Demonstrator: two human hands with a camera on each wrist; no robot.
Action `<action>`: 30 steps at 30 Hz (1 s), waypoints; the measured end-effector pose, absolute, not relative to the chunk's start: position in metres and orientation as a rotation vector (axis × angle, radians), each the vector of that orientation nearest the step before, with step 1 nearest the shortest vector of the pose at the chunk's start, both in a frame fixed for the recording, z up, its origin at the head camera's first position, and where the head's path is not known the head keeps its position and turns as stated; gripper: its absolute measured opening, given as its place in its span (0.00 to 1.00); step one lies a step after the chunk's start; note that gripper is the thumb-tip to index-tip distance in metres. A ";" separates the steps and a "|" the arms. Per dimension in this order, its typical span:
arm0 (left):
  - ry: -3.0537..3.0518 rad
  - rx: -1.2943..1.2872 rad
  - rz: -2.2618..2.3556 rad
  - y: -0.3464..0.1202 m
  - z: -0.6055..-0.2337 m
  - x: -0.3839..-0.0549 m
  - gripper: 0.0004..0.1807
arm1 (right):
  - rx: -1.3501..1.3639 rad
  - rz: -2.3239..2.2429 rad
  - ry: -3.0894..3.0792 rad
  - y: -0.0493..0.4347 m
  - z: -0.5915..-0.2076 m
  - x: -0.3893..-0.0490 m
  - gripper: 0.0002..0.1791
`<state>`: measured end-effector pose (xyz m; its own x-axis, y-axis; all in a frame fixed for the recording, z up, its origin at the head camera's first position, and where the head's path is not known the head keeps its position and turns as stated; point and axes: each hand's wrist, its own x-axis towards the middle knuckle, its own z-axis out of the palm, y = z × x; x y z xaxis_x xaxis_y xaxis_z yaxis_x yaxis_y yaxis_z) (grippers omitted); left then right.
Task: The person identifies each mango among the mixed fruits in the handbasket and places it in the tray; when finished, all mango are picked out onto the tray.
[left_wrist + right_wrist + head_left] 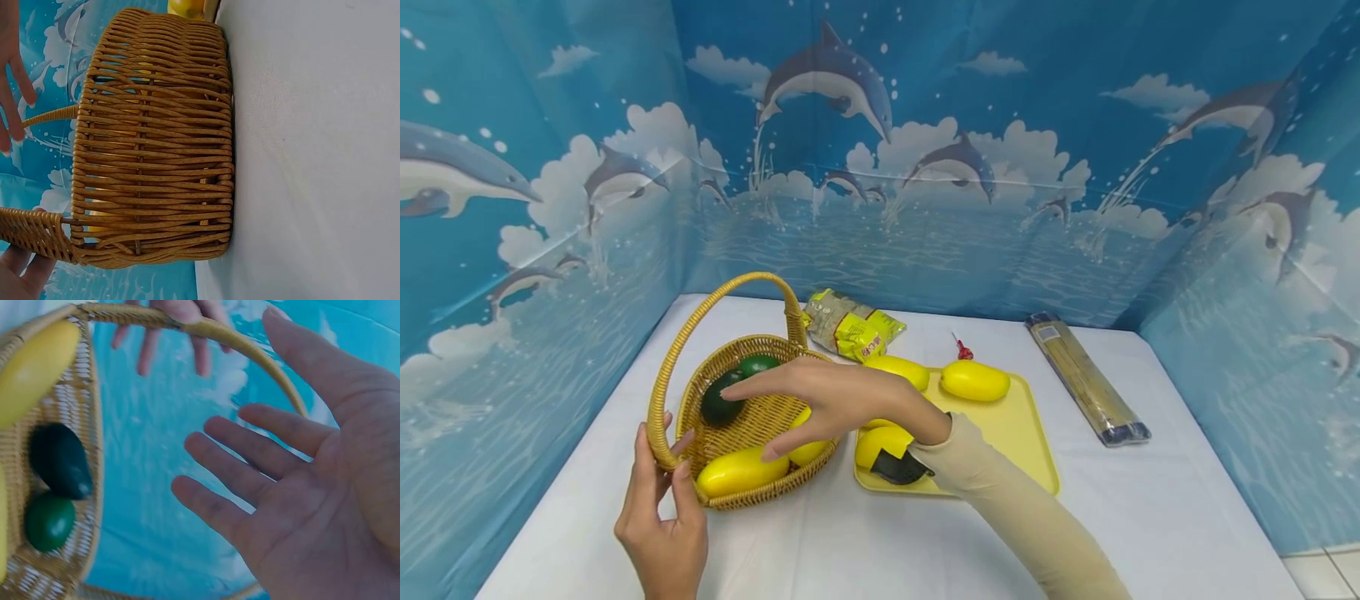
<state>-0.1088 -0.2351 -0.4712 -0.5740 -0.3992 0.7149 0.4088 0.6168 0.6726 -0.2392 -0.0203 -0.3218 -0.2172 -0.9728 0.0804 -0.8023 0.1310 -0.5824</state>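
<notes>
My left hand [662, 525] grips the base of the tall handle [703, 317] of a wicker basket [767, 417], at its near left side. My right hand [827, 396] spreads over the basket, holding nothing; the right wrist view shows its bare palm [294, 512] and parted fingers. Inside the basket lie two yellow mangoes, one at the front [742, 472] and another [808, 450] partly covered by the right hand. A dark green avocado [721, 400] and a brighter green fruit [758, 364] rest at the back. In the left wrist view the basket's woven side [153, 156] stands on the table.
Right of the basket, a yellow tray [1026, 442] bears several mangoes [975, 381], partly hidden by my right arm. Behind stand a yellow-and-clear food packet [857, 325] and a small red item [964, 352]. A long wrapped bundle [1086, 379] lies at right on the white-covered table [820, 550].
</notes>
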 end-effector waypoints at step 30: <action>-1.898 0.044 -1.032 -0.234 -0.471 -0.108 0.45 | -1.564 -0.386 1.886 -0.119 -0.391 -0.270 0.40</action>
<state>-0.1077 -0.2343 -0.4706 -0.5559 -0.4244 0.7148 0.3692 0.6444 0.6697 -0.2702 -0.1187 -0.3906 -0.0776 -0.9534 -0.2916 -0.7623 0.2452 -0.5989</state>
